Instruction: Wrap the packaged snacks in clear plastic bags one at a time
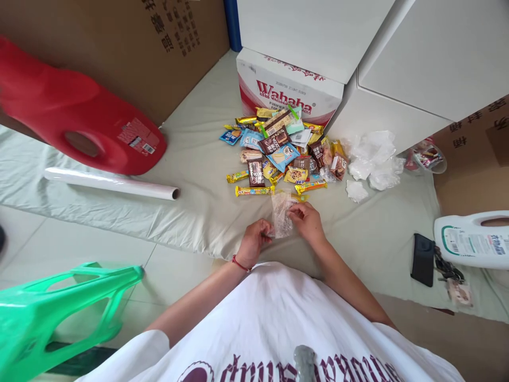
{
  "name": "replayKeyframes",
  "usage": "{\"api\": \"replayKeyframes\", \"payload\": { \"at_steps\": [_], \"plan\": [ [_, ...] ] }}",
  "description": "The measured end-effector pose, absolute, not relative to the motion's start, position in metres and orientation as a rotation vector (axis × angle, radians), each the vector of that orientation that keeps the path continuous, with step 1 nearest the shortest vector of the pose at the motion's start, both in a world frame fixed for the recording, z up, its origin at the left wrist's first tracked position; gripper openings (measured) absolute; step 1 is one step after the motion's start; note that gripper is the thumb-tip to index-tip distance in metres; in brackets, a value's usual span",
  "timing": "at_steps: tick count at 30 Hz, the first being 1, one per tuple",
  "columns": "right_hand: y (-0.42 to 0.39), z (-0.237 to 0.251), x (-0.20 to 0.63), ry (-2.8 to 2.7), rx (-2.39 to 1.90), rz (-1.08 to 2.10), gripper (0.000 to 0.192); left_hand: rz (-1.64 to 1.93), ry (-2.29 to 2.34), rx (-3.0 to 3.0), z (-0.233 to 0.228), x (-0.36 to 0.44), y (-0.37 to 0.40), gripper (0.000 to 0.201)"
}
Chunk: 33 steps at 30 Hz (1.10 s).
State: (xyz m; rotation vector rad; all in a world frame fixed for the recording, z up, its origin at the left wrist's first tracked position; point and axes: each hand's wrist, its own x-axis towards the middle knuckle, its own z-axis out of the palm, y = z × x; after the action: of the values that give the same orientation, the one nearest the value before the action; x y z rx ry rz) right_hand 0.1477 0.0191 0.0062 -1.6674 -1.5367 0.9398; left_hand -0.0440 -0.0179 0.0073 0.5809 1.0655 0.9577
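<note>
A crinkled clear plastic bag [282, 215] is stretched between my two hands, just in front of the snack pile. My left hand [253, 241], with a red cord on its wrist, pinches the bag's lower left corner. On the other side, the fingers of my right hand [308, 220] close on its right edge. Beyond them lies a heap of small wrapped snacks [278, 154] in brown, blue and yellow packets. A yellow snack stick [254, 191] lies nearest the bag on the left. Part of another yellow packet shows behind the bag.
A white Wahaha carton [290, 87] stands behind the snacks. Crumpled clear bags [376, 159] lie to the right. A red jug [91, 116] and a white roll [115, 183] are at left, a green stool [71, 307] below. A phone [422, 260] and white bottle [473, 241] are at right.
</note>
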Motion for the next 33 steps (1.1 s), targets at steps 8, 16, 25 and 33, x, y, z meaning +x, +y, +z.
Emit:
{"api": "replayKeyframes", "payload": {
  "at_steps": [8, 16, 25, 33],
  "plan": [
    [0.010, 0.001, 0.135, -1.660, -1.638, 0.897, 0.015, 0.852, 1.612, 1.016, 0.010, -0.044, 0.008, 0.029],
    [0.026, 0.017, 0.135, -1.460, -1.672, 0.710, 0.051, 0.927, 1.468, 1.335, 0.012, -0.042, 0.000, 0.027],
    [0.067, 0.007, 0.132, -1.680, -1.682, 0.720, 0.036, 0.567, 1.848, 1.484, 0.019, -0.023, -0.002, 0.050],
    [0.061, 0.010, 0.137, -1.560, -1.501, 0.962, 0.018, 0.079, 1.712, 1.739, 0.022, -0.024, -0.002, 0.016]
  ]
}}
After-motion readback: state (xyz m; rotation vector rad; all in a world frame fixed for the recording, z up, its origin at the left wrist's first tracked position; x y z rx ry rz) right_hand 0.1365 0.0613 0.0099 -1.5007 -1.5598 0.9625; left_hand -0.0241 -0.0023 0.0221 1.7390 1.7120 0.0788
